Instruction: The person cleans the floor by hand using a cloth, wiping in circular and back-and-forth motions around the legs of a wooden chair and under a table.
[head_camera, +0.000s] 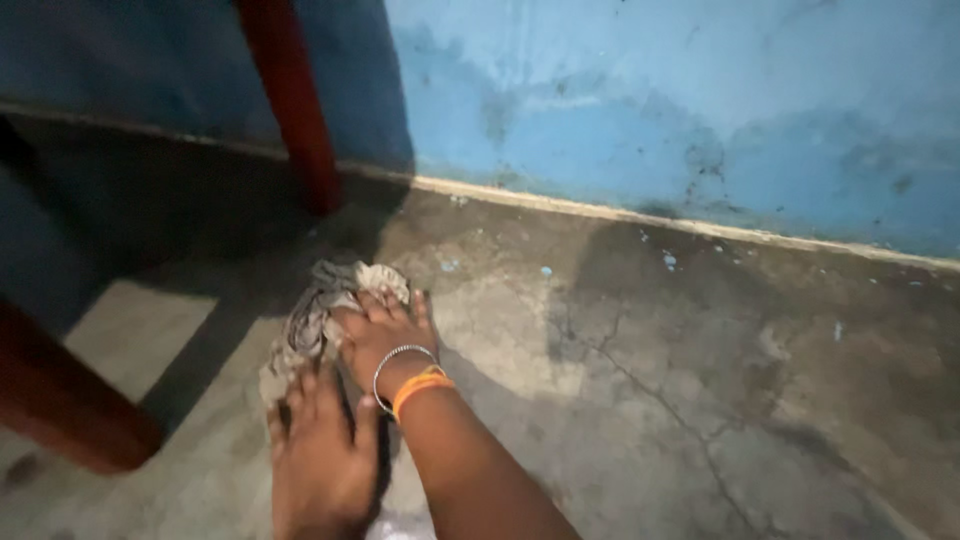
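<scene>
A crumpled grey-brown rag lies on the bare concrete floor. My right hand presses down on it, fingers bent over the bunched cloth. That wrist wears a thin silver bangle and an orange one. My left hand lies flat, palm down, just nearer to me. Its fingertips touch the rag's near end and its fingers are apart.
A dark red furniture leg stands against the stained blue wall behind the rag. A second red leg stands at the near left. Cracks run across the floor to the right, and shadow covers the floor under the furniture.
</scene>
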